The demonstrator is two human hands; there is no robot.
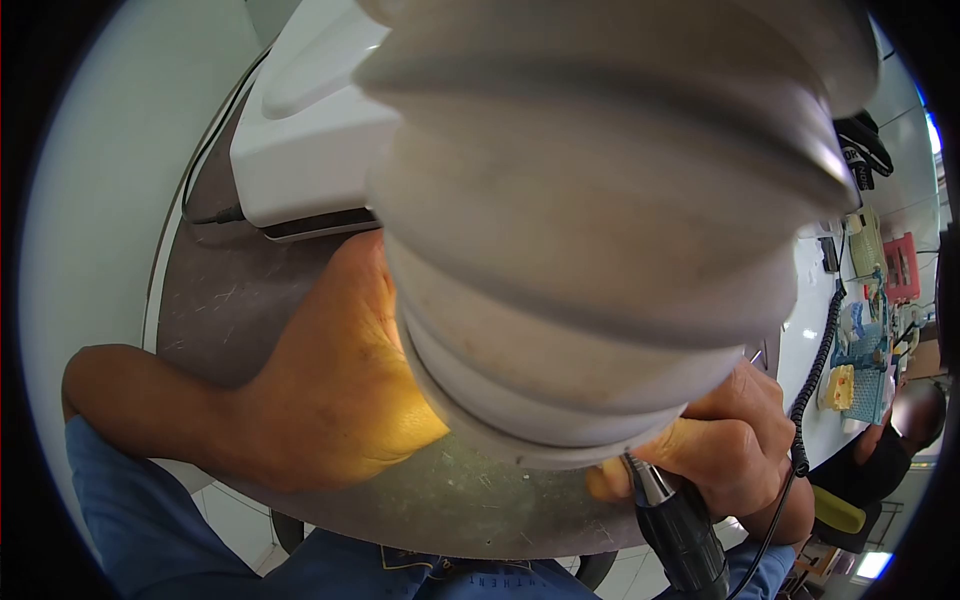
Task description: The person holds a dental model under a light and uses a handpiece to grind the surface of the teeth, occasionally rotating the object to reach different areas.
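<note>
My left hand (350, 370) rests above the dark scratched tabletop (215, 290), its back and wrist lit yellow. Its fingers are hidden behind a large pale ribbed hose (580, 220) that fills the upper middle of the view. On the right, my right hand (725, 440) is closed round a black handpiece (680, 535) with a metal tip section, and a thin cord hangs beside it. The hose also covers whatever lies between the two hands.
A white machine (310, 150) stands at the upper left with a black cable. A coiled black cord (825, 350) runs along the right. Beyond are a blue basket (865, 375), a yellowish block (838, 388), a red tray (901, 268) and a seated person (880, 460).
</note>
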